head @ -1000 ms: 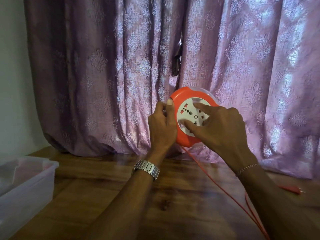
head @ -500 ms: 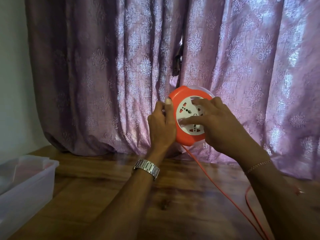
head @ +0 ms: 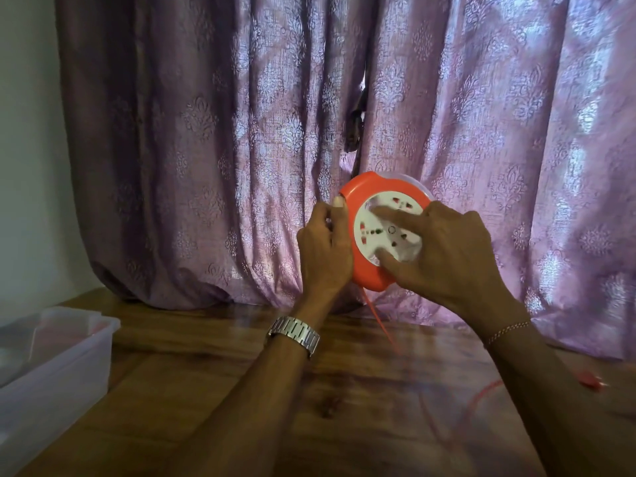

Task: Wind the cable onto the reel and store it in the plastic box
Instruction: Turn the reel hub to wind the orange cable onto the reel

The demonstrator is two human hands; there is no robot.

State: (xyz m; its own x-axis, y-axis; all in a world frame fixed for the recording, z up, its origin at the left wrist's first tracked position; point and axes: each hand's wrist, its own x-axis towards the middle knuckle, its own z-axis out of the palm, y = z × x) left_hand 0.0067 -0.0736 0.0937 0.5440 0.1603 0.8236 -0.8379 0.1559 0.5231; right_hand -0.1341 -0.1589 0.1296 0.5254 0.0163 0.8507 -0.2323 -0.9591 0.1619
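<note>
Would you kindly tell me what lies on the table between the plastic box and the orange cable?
In the head view, only bare wooden table lies between the plastic box and the orange cable; the left forearm crosses above it.

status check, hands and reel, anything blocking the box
Left hand grips reel rim, held upright above table. Right hand fingers on white socket face. Cable trails loose, plug out. Plastic box far left, path clear.
</note>
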